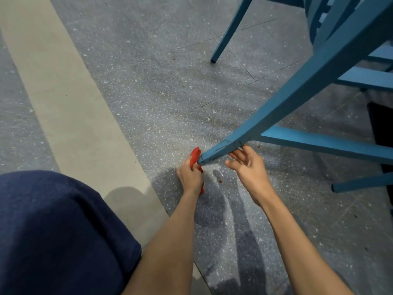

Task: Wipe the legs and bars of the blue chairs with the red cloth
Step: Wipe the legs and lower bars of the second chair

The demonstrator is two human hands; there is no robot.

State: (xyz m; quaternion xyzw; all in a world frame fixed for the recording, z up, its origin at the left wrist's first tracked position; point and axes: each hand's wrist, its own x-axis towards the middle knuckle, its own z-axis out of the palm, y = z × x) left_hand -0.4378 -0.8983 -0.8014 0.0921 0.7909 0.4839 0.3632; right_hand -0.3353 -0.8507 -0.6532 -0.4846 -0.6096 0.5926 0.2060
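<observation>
The left grip [190, 175] is clenching the red cloth [195, 153] around the foot of a blue chair leg [276, 111].
The cloth is sitting bunched at the very bottom end of the slanted leg, low over the speckled grey floor [148, 81], with part of it trailing down behind the wrist. The right grip [247, 165] is lying released, palm up and fingers straight, its fingertips touching the underside of the same leg just where a side bar [319, 143] is joining it. Another blue leg [229, 33] is standing well apart, farther back. A pale strip [63, 103] is running across the floor beside a knee in dark blue cloth [53, 231].
</observation>
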